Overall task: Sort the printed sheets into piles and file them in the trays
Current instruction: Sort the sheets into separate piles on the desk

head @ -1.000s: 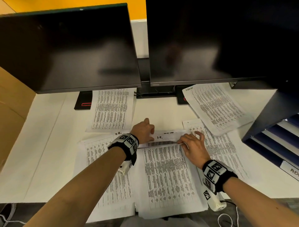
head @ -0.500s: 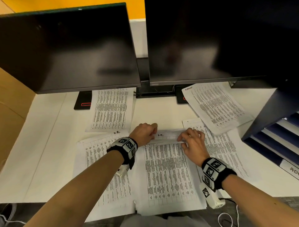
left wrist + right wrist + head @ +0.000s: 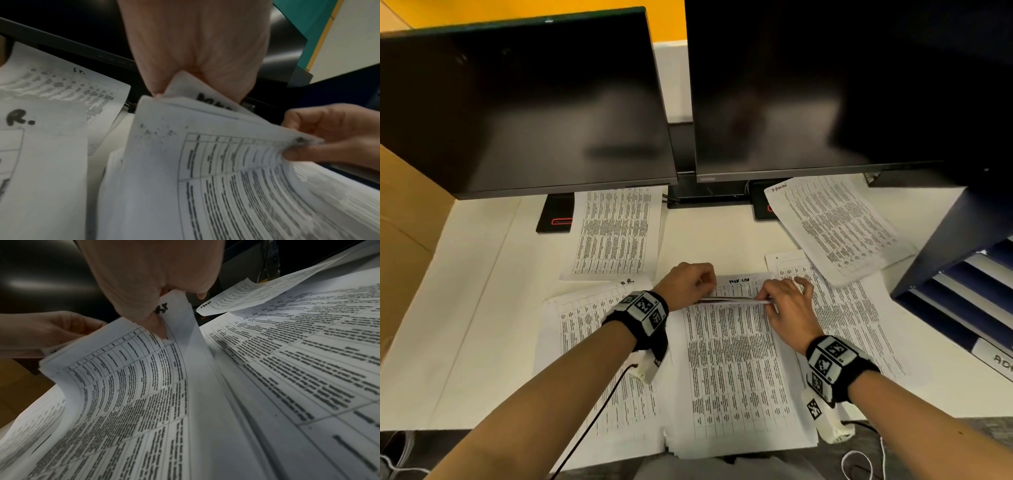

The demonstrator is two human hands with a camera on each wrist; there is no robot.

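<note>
Sorting part done: four piles laid out, nothing filed in trays [image 3: 962,301] at frame right yet. Centre stack [image 3: 736,370] top edge is pinched by left hand [image 3: 685,282] & right hand [image 3: 786,303], fingers clamped on the sheets.

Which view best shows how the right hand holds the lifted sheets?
The right wrist view: the right hand pinches the top corner of the lifted sheets, thumb on the printed face. The head view shows only the hand's back; the left wrist view shows its fingers at that corner, blurred.

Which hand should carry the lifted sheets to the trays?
Right, probably. The right hand already pinches the lifted sheets, and the trays sit on its side; the left hand would cross over.
</note>
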